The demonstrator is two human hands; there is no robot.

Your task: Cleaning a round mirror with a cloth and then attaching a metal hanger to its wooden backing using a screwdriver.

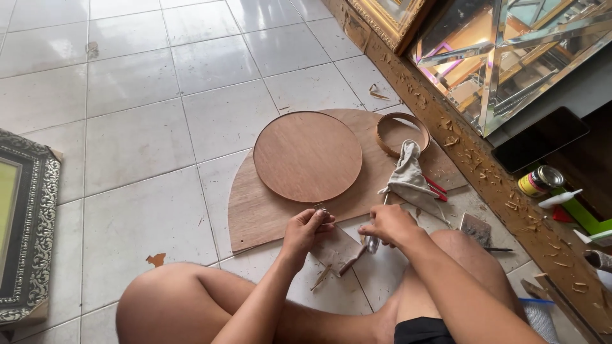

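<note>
I see my left hand (307, 227) pinching a small metal piece (319, 207) upright, steadying it. My right hand (389, 224) is closed around a tool handle (372, 243), just beside; the round wooden disc (307, 156) lies ahead.

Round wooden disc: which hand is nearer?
Left. The left hand sits just below the disc edge, pinching a small metal piece. The right hand is farther off to the lower right.

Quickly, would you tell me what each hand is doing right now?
Left hand: closed, pinching a small metal piece.
Right hand: closed around a slim tool pointing down.
</note>
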